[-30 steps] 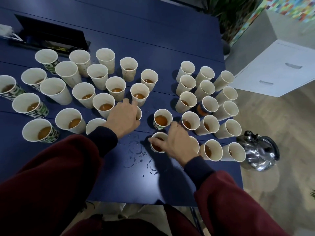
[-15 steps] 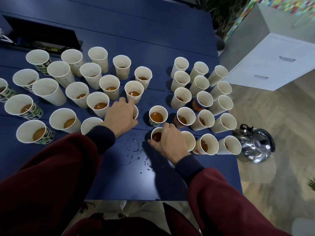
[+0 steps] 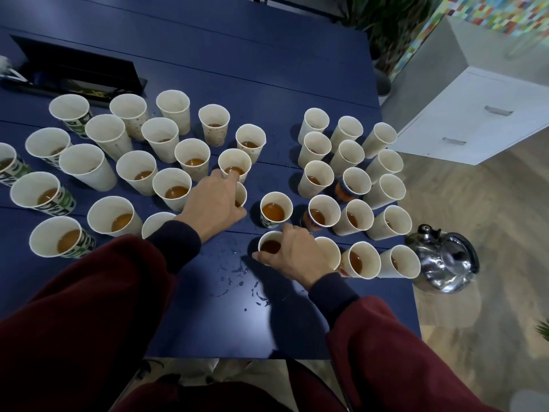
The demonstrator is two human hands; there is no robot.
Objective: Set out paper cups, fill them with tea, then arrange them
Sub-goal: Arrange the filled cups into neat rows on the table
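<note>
At centre, a small tea cup (image 3: 268, 247) is gripped by the right hand (image 3: 292, 251), a half-hidden cup (image 3: 242, 194) by the left hand (image 3: 212, 203).

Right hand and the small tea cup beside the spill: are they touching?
Touching. The head view shows the right hand curled round the small tea cup, thumb against its near wall, fingers over its far side.

Office: white drawer cabinet (image 3: 475, 123), blue table (image 3: 237, 55)
</note>
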